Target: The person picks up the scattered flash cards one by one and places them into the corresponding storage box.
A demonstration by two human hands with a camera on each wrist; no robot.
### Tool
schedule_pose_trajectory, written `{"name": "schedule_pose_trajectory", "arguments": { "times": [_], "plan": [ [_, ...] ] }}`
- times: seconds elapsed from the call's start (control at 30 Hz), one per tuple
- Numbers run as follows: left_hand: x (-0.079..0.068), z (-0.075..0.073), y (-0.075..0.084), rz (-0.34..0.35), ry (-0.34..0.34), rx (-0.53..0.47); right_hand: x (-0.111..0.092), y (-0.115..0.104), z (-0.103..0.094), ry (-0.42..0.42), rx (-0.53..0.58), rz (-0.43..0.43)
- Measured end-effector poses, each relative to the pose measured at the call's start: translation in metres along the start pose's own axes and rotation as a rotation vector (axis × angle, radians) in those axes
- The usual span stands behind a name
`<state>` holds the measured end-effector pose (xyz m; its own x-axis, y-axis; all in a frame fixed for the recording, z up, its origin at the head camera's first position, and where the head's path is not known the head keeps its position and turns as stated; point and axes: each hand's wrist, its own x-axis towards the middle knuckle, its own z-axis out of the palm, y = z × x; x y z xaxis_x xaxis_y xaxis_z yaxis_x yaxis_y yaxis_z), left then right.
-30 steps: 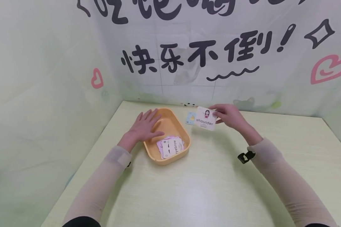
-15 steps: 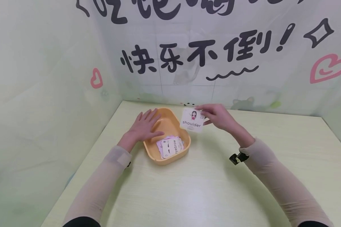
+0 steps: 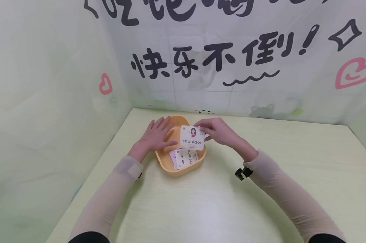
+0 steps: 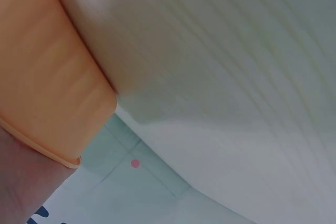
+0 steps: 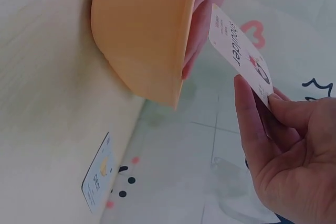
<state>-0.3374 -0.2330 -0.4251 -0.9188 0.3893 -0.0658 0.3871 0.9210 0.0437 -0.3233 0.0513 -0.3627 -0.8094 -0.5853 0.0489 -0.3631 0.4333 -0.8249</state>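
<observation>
My right hand point(image 3: 220, 132) pinches a white flashcard point(image 3: 192, 137) reading "shoulder", with a small figure drawn on it. The card is held over the right side of an orange tray point(image 3: 167, 171), apart from it in the right wrist view, where thumb and fingers grip one edge of the card point(image 5: 241, 51). Across the tray's left rim rests my left hand point(image 3: 154, 136), its fingers spread and straight. Below the held card, several flashcards point(image 3: 183, 160) lie in the tray, the top one partly covered and showing "eyebrow". The left wrist view has the tray's outer wall point(image 4: 52, 61).
A light blue flashcard point(image 5: 98, 174) with a yellow picture lies on the table beside the tray; in the head view it is hidden behind my right hand. The pale table point(image 3: 225, 199) meets a printed cloth backdrop point(image 3: 201, 98) close behind the tray.
My right hand has moved left with the "shoulder" card, from beside the tray to over it. The blue card, partly visible earlier in the head view, is now covered. My left hand stays put.
</observation>
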Motion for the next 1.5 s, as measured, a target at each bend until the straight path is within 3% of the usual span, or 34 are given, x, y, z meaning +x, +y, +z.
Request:
{"name": "schedule_pose_trajectory", "arguments": {
  "times": [0.47,0.8,1.17,1.5],
  "plan": [
    [0.0,0.001,-0.001,0.01,-0.012,0.008,0.006,0.001,0.029,-0.111,-0.109,-0.022],
    [0.0,0.001,0.0,0.005,0.009,-0.005,0.006,0.002,0.033,-0.153,-0.204,-0.04],
    [0.0,0.001,0.0,0.004,0.016,-0.007,0.004,0.004,0.031,-0.126,-0.304,-0.087],
    [0.001,0.002,-0.001,-0.01,0.007,-0.02,0.006,0.008,0.022,-0.083,-0.331,-0.126]
  ]
}}
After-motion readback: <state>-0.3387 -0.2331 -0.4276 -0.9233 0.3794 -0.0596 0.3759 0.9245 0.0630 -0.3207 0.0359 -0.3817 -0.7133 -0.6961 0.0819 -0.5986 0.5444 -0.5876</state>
